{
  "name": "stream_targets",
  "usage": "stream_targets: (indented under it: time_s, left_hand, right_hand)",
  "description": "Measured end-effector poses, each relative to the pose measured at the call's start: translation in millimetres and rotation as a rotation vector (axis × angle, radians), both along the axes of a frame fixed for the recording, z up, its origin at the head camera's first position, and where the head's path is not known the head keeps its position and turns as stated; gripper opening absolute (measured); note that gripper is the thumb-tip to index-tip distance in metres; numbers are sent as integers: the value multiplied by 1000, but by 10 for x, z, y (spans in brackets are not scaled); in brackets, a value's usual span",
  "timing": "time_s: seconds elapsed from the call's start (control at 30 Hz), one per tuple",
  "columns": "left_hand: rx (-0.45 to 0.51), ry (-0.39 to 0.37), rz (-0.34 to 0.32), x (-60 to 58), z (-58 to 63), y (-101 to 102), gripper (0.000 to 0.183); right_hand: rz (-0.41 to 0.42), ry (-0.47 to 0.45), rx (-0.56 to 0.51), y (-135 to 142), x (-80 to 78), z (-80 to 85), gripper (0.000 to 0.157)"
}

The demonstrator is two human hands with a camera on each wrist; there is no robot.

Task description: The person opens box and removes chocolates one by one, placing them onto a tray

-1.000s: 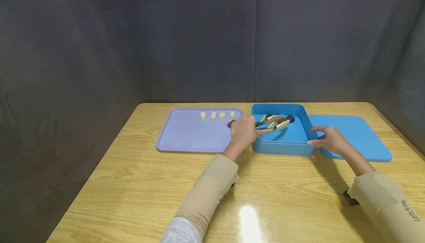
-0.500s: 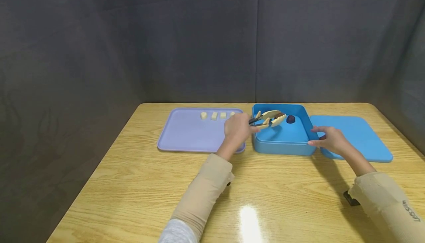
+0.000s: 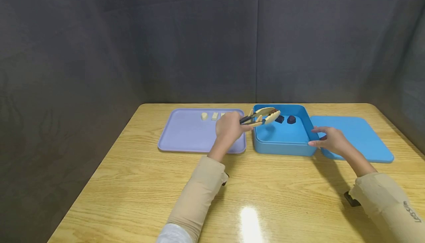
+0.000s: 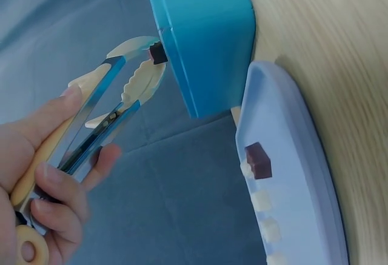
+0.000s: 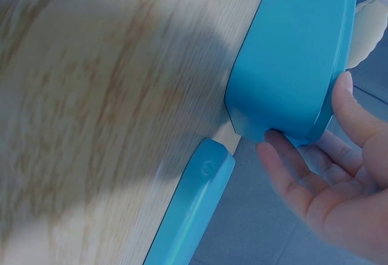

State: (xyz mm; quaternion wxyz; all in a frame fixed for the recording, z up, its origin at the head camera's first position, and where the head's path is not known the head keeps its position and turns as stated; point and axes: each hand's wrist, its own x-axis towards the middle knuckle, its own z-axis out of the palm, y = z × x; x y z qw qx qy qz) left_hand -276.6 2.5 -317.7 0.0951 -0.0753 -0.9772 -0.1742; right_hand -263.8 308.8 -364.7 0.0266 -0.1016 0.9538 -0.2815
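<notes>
Tongs, dark piece shifted left, left hand gripping tongs, right hand holding box

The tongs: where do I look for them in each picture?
Head: right of centre, the tongs stick out from the left hand over the blue box.
Left wrist: left half, the tongs slant up toward the blue box.
Right wrist: just a pale bit of tongs, upper right edge.
Landmark: the blue box shows in all three.
</notes>
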Motion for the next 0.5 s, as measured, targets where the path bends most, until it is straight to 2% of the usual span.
stream_targets:
  time_s: [0.17, 0.4, 0.5]
  left_hand:
    - [33, -3, 14, 10, 25, -90, 38]
    - [50, 50, 25, 47, 26, -210, 36]
    - [62, 36, 39, 60, 35, -254, 34]
  right_hand:
    - [2, 7, -5, -1, 3, -1, 65]
    - [0, 6, -6, 0, 2, -9, 66]
    - [-4, 4, -6, -4, 1, -12, 65]
